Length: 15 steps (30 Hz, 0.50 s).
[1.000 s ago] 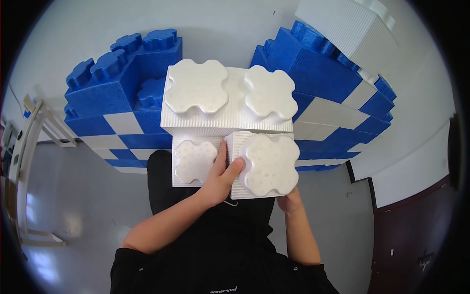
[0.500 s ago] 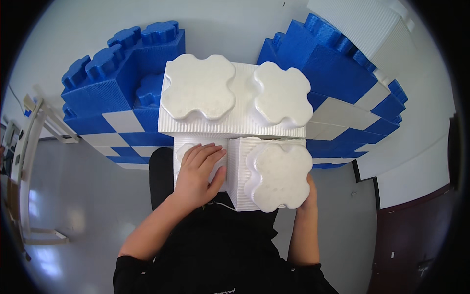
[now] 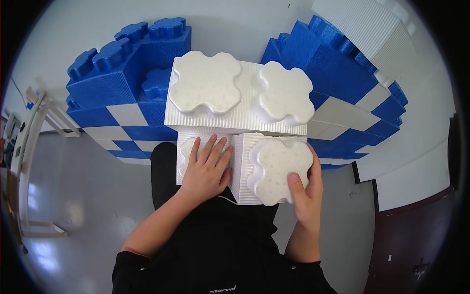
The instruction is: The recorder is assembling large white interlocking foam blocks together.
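Several large white foam building blocks with clover-shaped studs are stacked before me. A long two-stud white block (image 3: 248, 100) lies at the back, higher than the left front one. My left hand (image 3: 206, 171) rests with fingers spread on the stud of the lower white block (image 3: 186, 147) at the front left. At the front right is a one-stud white block (image 3: 274, 169), which stands higher than its left neighbour. My right hand (image 3: 308, 196) grips this block's right side, its thumb on top of the stud and its fingers partly hidden behind the edge.
Stepped stacks of blue and white blocks stand at the left (image 3: 105, 90) and right (image 3: 338, 63), against a pale wall. A white ribbed block (image 3: 362, 24) sits high at the back right. A white-framed table (image 3: 34, 132) is at the far left, a dark red door (image 3: 406, 245) at the lower right.
My right hand has moved up the side of the front right block, and its thumb now lies on the stud. My left fingers have spread and flattened on the lower block.
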Motion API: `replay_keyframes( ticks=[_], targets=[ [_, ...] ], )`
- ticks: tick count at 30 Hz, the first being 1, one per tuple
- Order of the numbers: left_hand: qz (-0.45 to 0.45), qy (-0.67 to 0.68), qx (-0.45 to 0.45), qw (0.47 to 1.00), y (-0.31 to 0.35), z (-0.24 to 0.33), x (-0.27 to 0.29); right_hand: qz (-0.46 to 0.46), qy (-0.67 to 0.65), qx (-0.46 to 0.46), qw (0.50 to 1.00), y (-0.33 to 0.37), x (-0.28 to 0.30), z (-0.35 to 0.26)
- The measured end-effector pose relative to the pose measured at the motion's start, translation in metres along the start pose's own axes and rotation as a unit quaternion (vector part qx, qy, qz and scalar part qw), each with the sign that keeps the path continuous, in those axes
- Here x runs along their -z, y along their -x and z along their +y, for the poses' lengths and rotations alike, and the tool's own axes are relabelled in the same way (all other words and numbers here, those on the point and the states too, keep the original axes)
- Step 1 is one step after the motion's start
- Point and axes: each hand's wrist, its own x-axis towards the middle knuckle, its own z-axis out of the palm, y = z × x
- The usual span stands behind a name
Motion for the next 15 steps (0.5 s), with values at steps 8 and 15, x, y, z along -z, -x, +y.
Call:
replay_keyframes(
  ticks=[8,15],
  targets=[
    [-0.001,0.053,-0.013,0.998,0.0,-0.004,0.004,-0.008,0.023,0.01,1.0,-0.004,0.005,0.002],
    [-0.01,0.318,0.114,0.941,-0.022,0.014,0.028,-0.001,-0.1,-0.115,0.988,-0.033,0.023,0.006]
  ],
)
